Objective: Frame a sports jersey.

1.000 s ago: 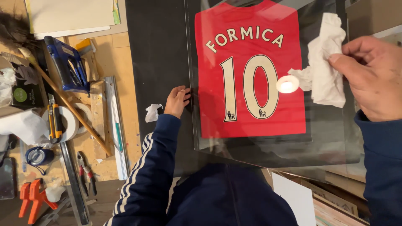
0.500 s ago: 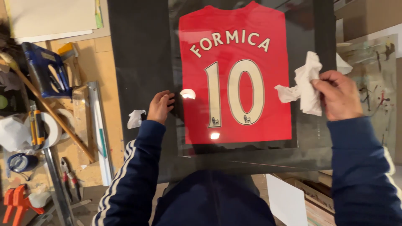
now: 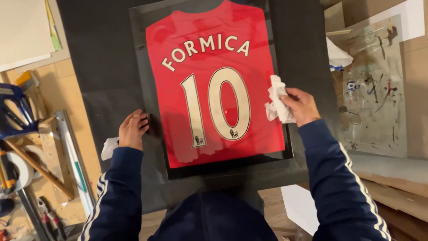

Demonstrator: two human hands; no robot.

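Note:
A red football shirt (image 3: 214, 89) with pale lettering lies flat on a black backing board (image 3: 102, 71), under a sheet of glass (image 3: 147, 89) whose edge shows around it. My right hand (image 3: 301, 105) holds a crumpled white cloth (image 3: 277, 100) against the glass at the shirt's right edge. My left hand (image 3: 132, 130) rests fingers down on the glass's left edge, near the lower left of the shirt. Both arms wear dark blue sleeves with white stripes.
A scrap of white paper (image 3: 108, 148) lies by my left wrist. On the wooden bench at left are a metal ruler (image 3: 73, 160), a blue tool (image 3: 13, 111), tape and pliers (image 3: 47, 212). A paint-stained board (image 3: 374, 89) lies at right.
The glass has come down from a raised tilt to lie flat over the shirt. My right hand with the cloth has moved left onto the shirt's right edge. The left hand stays at the left edge.

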